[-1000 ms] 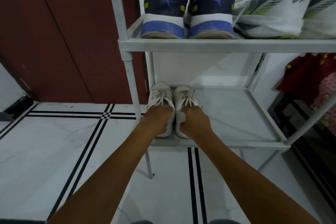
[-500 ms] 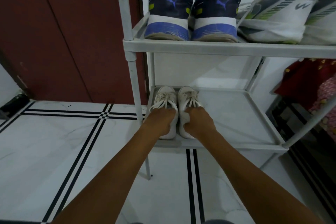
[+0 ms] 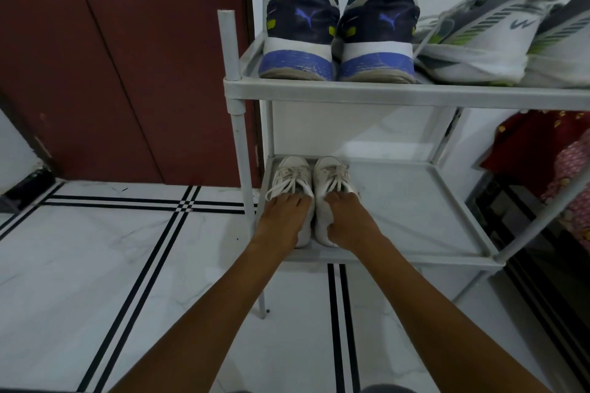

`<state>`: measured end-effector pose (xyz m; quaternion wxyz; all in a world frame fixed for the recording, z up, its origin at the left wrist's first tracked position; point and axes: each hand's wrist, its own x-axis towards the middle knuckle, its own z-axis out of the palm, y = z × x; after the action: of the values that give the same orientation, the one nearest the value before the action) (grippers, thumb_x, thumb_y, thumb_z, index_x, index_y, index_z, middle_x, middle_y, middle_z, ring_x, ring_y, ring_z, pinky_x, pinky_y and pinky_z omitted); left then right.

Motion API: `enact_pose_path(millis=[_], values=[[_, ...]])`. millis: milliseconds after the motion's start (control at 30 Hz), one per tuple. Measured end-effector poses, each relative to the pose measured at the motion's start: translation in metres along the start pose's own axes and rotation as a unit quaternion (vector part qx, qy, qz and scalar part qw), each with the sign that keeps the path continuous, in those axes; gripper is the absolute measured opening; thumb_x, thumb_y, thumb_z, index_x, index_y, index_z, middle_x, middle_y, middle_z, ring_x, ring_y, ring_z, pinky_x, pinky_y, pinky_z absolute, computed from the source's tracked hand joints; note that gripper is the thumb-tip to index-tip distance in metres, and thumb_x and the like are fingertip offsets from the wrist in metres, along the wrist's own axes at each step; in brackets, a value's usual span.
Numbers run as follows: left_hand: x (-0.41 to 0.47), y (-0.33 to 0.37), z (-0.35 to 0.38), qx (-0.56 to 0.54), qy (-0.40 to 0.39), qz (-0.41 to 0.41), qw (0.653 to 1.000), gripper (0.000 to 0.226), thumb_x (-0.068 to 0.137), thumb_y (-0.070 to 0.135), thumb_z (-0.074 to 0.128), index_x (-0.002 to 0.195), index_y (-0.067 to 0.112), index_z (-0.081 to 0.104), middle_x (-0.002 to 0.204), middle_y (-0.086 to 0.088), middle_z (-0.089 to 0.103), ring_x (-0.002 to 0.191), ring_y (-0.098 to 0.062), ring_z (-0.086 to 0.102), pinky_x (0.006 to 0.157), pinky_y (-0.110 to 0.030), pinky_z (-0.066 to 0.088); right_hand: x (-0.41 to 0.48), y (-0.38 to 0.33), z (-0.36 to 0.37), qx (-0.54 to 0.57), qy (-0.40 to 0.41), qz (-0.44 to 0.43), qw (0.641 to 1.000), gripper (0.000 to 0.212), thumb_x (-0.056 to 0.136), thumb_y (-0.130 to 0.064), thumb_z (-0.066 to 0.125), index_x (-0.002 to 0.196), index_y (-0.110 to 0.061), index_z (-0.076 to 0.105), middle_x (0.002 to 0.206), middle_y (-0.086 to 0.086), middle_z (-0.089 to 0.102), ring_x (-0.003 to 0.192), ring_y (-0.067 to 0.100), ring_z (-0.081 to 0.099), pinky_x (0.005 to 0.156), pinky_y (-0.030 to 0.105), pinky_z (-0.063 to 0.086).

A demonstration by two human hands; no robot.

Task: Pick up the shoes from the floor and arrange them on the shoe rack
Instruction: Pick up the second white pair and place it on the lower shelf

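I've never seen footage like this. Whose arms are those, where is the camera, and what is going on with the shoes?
There is no machine here: a person wears a camera on the head, so you look forward and down along their own two bare arms. The left hand and right hand each rest on one of a pair of white shoes, which stand side by side at the left end of the lower shelf of a white shoe rack. On the upper shelf sit dark blue sneakers, heels facing you, and grey and white sneakers beside them. Below is a white tiled floor with black lines.
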<state>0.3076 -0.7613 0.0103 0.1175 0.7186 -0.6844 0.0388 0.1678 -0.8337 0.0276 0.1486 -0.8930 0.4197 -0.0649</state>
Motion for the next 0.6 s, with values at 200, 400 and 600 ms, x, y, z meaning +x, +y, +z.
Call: enact_pose_path(millis=[200,400,600], values=[[-0.008,0.005,-0.014,-0.077,0.082,0.003,0.994,0.047,0.072,0.004,0.073,0.117,0.006,0.06,0.113,-0.013,0.064,0.104,-0.031,0.059,0.086,-0.038,0.049,-0.013,0.017,-0.006,0.067,0.149,-0.057,0.985,0.04,0.071,-0.029,0.06,0.111,-0.023,0.059,0.105,0.0,0.062,0.098,0.024,0.056,0.073,0.039,0.051],[0.032,0.029,-0.039,-0.118,0.165,0.042,0.978,0.023,0.085,0.011,0.059,0.107,0.011,0.064,0.101,-0.007,0.068,0.092,-0.026,0.06,0.077,-0.04,0.051,0.014,0.038,-0.031,0.198,0.313,-0.052,0.928,0.014,0.083,-0.03,0.054,0.088,-0.023,0.065,0.086,-0.008,0.068,0.082,0.01,0.06,0.067,0.032,0.052],[0.063,0.049,-0.057,-0.151,0.13,0.02,0.98,0.023,0.088,0.012,0.057,0.11,0.013,0.064,0.105,-0.007,0.07,0.095,-0.026,0.062,0.08,-0.039,0.053,0.024,0.059,-0.049,0.206,0.3,-0.004,0.932,0.013,0.087,-0.021,0.054,0.084,-0.019,0.066,0.083,-0.006,0.069,0.076,0.008,0.061,0.056,0.023,0.046]])
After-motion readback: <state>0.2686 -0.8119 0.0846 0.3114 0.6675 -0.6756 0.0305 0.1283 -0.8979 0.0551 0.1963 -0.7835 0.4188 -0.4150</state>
